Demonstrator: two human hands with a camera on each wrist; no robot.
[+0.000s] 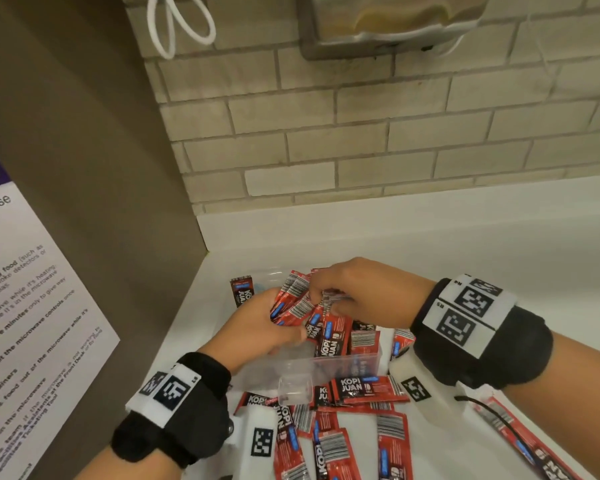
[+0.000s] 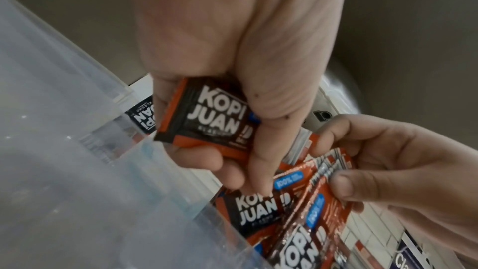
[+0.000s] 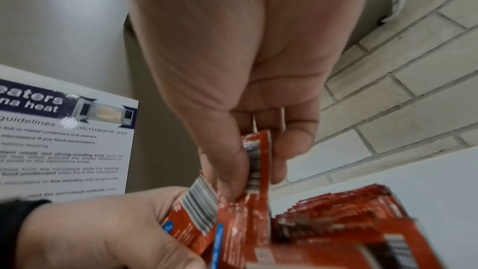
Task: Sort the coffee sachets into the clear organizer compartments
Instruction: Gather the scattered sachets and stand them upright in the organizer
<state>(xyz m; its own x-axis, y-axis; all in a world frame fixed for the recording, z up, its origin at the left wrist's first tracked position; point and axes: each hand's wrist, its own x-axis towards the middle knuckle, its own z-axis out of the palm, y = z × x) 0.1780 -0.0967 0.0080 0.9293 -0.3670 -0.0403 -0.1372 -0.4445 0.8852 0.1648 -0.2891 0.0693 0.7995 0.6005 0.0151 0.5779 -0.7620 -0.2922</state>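
Observation:
Both hands meet above the clear organizer [image 1: 347,367] on the white counter. My left hand [image 1: 281,327] grips a fanned bundle of red Kopi Juan sachets [image 1: 291,301]; the left wrist view shows one sachet [image 2: 207,118] folded under its fingers. My right hand [image 1: 326,301] pinches the barcode end of a sachet [image 3: 258,161] from that bundle between thumb and fingers. Several sachets [image 1: 336,337] stand in the organizer's middle compartment, and one sachet [image 1: 242,292] stands at its far left. More sachets [image 1: 364,389] lie loose in front of the organizer.
A brown cabinet side with a microwave-use poster [image 1: 32,306] closes off the left. The brick wall [image 1: 361,133] rises behind the counter [image 1: 499,237], with a metal dispenser [image 1: 378,26] and a white cable loop [image 1: 174,26] above. Loose sachets [image 1: 520,441] reach the right front.

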